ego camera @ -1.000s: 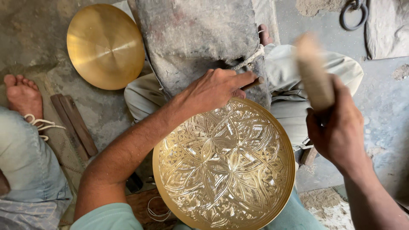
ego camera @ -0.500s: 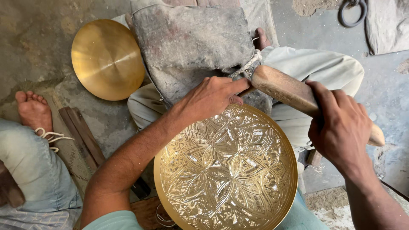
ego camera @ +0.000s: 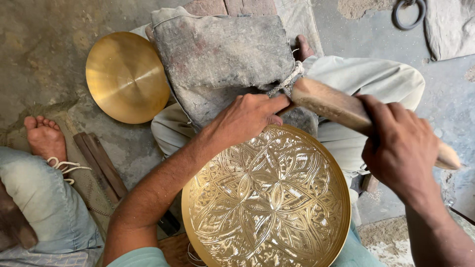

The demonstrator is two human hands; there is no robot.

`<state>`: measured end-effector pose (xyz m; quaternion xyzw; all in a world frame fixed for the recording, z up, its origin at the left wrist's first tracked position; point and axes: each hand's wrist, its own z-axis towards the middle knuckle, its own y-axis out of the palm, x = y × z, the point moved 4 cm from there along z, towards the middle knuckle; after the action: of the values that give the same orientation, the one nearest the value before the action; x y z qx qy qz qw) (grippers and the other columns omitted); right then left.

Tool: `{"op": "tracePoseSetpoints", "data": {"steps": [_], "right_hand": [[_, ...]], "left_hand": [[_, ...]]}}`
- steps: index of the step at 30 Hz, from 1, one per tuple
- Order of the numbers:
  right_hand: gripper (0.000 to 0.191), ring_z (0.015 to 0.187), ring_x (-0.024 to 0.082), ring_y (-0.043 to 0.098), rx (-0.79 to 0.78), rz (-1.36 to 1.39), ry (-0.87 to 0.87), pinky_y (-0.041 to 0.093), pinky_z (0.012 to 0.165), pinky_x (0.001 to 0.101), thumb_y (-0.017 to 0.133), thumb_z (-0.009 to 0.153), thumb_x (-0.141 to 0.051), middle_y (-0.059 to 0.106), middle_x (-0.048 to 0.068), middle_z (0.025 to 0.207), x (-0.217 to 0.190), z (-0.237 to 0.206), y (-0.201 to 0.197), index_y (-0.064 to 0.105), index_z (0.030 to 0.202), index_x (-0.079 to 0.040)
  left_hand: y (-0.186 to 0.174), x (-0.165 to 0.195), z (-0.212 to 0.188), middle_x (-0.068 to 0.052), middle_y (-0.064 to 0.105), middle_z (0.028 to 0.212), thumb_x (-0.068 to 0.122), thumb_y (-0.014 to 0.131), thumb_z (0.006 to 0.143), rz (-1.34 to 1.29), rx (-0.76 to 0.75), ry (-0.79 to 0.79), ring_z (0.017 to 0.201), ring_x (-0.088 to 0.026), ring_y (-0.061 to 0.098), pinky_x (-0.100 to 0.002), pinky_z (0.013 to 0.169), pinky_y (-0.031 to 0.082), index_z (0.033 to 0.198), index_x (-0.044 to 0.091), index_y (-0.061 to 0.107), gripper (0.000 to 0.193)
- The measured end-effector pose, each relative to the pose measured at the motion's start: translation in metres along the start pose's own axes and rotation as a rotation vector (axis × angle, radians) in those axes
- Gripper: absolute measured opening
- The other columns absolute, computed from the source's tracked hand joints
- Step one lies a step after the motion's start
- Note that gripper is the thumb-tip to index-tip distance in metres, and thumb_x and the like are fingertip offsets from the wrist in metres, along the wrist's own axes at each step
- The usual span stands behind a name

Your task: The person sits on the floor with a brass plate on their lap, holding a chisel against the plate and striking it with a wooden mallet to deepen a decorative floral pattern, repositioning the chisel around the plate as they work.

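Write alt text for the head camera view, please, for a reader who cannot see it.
A person's left hand rests at the far rim of an engraved brass plate, while the right hand grips a wooden mallet above it. A plain brass dish lies on the floor, beside a grey cloth bundle and someone's bare foot.

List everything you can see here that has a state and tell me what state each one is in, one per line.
engraved brass plate: face up, tilted on the lap, pattern covering it
plain brass disc: lying on the floor, unengraved
wooden mallet: gripped, head down near the plate's top rim
left hand: fingers pinched at the plate's top rim
right hand: closed round the mallet handle
grey cloth pad: lying across the knees
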<state>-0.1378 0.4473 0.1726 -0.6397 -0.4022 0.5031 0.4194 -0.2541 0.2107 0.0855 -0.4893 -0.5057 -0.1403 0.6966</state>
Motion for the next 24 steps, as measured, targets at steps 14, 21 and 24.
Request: {"op": "tracePoseSetpoints", "data": {"steps": [14,21,24], "right_hand": [[0.06,0.085,0.027,0.069,-0.096,-0.301,0.036,0.054,0.076,0.0433,0.067,0.085,0.003,0.072,0.012,0.098,-0.013,0.011,0.005,0.057,0.142,-0.014],[0.055,0.087,0.023,0.069,-0.013,-0.09,0.057,0.054,0.077,0.0409,0.064,0.086,-0.004,0.071,0.008,0.1,-0.013,0.012,0.001,0.052,0.138,-0.013],[0.057,0.09,0.02,0.067,0.025,0.29,0.117,0.053,0.078,0.0393,0.06,0.082,-0.003,0.069,0.006,0.103,-0.013,0.012,0.0,0.049,0.138,-0.009]], "left_hand": [[0.004,-0.003,-0.002,-0.014,0.07,0.08,0.017,0.074,0.095,-0.014,-0.007,-0.037,0.073,-0.024,0.075,-0.035,0.056,0.062,0.121,0.007,0.061,0.031],[-0.005,0.003,-0.006,-0.016,0.07,0.083,0.014,0.073,0.093,-0.097,0.023,-0.076,0.08,-0.028,0.078,-0.041,0.06,0.06,0.121,0.007,0.06,0.032],[-0.007,0.004,-0.007,-0.018,0.07,0.081,0.015,0.075,0.089,-0.059,0.022,-0.076,0.077,-0.033,0.075,-0.044,0.062,0.059,0.125,0.008,0.061,0.039]]}}
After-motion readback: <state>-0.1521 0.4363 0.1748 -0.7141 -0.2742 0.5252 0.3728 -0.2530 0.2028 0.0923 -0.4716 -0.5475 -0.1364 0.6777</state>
